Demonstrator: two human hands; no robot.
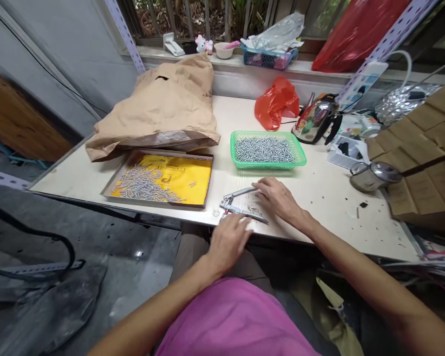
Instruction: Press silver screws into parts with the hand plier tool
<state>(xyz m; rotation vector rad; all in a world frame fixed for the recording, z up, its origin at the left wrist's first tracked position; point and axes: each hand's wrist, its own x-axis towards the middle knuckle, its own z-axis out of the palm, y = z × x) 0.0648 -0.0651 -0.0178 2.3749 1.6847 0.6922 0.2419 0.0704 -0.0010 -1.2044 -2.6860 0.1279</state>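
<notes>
My left hand [230, 237] rests at the table's front edge, fingers stretched toward a metal hand tool [237, 203] with open silver handles, just touching its near handle. My right hand [278, 198] lies flat on the table right of the tool, fingers spread over a patch of small loose metal parts [252, 203]. Neither hand grips anything. Behind them, a green plastic basket [300, 157] holds many small metal cylinders. To the left, a shallow cardboard tray [203, 170] with a yellow bottom holds a heap of the same pieces [143, 184].
A large brown paper sack [163, 104] lies behind the tray. A red plastic bag [276, 101], a steel kettle [317, 118], a steel pot [373, 175] and flattened cardboard boxes [426, 148] crowd the right side. The windowsill carries a blue basket [269, 58].
</notes>
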